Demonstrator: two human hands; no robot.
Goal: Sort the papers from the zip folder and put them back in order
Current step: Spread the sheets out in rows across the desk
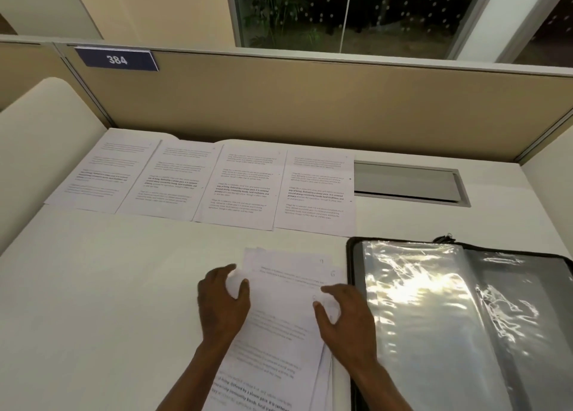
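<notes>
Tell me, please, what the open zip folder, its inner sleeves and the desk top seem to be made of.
Zip folder: probably fabric or soft plastic; matte black edge with a zipper. Inner sleeves: thin clear plastic film, glossy; it wrinkles and reflects bright glare. Desk top: likely white laminate, smooth and matte; no grain shows.

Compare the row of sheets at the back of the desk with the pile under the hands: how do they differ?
The row of sheets lies spread side by side, untouched; the pile is stacked and fanned unevenly, with the left hand and right hand on it. The row is farther away. Both are white printed pages.
</notes>
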